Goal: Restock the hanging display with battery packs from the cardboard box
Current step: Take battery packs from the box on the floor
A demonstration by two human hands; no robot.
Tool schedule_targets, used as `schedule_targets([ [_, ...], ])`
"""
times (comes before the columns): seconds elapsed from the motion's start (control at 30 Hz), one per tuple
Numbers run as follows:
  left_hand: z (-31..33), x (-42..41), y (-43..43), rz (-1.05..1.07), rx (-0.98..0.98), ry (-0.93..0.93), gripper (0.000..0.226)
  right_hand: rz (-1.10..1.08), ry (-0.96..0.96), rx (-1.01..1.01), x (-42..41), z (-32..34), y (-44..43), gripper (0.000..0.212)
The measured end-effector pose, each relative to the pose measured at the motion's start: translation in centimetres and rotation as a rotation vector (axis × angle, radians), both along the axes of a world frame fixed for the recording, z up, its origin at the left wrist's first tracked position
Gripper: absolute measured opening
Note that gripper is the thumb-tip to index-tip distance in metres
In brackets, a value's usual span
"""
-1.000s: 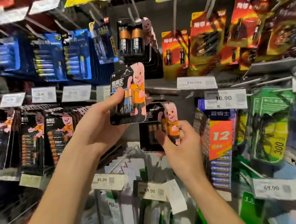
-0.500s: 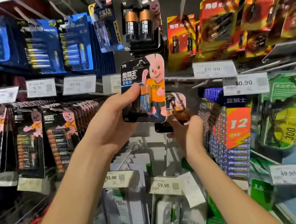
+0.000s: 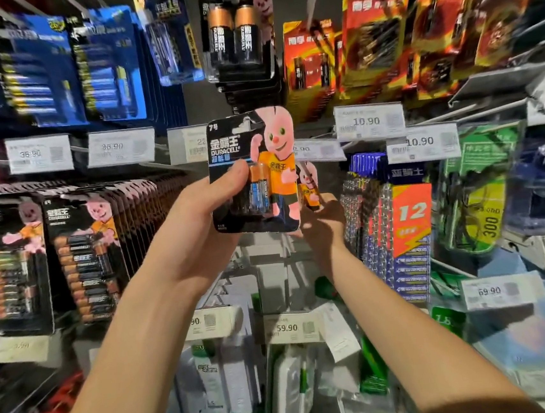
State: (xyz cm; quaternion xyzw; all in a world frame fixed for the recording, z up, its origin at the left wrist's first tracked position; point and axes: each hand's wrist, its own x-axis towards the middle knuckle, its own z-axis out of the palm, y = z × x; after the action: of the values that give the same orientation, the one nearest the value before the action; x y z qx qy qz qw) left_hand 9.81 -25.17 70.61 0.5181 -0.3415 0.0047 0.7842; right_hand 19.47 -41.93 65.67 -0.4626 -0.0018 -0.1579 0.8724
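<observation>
Left hand (image 3: pixel 194 237) pinches a glossy, round-cornered battery pack (image 3: pixel 255 148), thumb on its blister. At four o'clock, right hand (image 3: pixel 324 223) grips a second pack (image 3: pixel 309 184).

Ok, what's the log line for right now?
left hand: holds Duracell pack up, thumb on front | right hand: at second pack behind, grip hidden | step: not yet hung
</observation>
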Motion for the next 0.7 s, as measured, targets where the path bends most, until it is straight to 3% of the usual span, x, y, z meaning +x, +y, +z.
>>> schedule_targets([
  [0.07,-0.5,0.1,0.5,0.016,0.029,-0.006,0.031,-0.055,0.026,0.06,-0.5,0.1,0.2,0.024],
  [0.13,-1.3,0.3,1.1,0.035,0.064,0.0,0.036,-0.136,0.082,-0.075,-0.9,-0.1,0.3,0.004],
  [0.23,-3.1,0.9,1.8,0.112,0.129,0.05,0.036,-0.307,0.197,-0.502,-2.2,-1.7,0.5,0.038],
  [0.3,-4.6,1.1,2.2,0.17,0.165,0.096,0.034,-0.3,0.212,-0.556,-4.0,-2.4,0.2,0.061],
  [0.37,-5.9,1.3,2.3,0.211,0.182,0.149,0.034,-0.258,0.122,-0.531,-6.2,-2.9,-0.2,0.07],
  [0.47,-7.2,1.6,1.7,0.254,0.21,0.18,0.035,-0.222,-0.061,-0.515,-9.6,-3.1,-0.2,0.053],
  [0.6,-7.4,2.0,-0.5,0.271,0.204,0.153,0.025,0.028,-0.229,-0.622,-12.4,-3.4,0.5,0.024],
  [0.7,-6.8,1.9,-2.5,0.236,0.233,0.121,0.023,-0.077,-0.276,-0.655,-12.2,-3.9,0.9,0.022],
])
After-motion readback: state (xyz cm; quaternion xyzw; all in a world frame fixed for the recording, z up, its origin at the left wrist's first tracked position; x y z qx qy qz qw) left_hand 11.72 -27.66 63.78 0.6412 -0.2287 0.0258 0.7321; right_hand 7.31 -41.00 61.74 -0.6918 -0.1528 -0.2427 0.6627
